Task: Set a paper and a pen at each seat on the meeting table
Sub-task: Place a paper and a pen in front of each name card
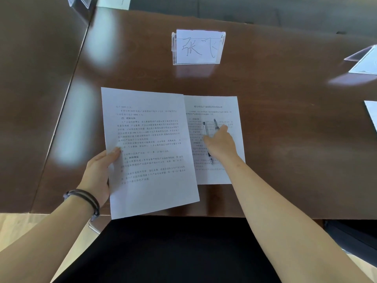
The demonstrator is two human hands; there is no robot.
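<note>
Gripping a printed sheet (149, 148), left hand (100, 172); right hand (219, 144) fingers clamped on pens (204, 129).

left hand (100, 172) gripping printed sheet (146, 152) by its left edge, right hand (221, 142) holding pens (204, 129) over second sheet (216, 139) flat on dark table (285, 119), clear name card stand (198, 46) beyond, more papers (365, 64) at right edge
</note>
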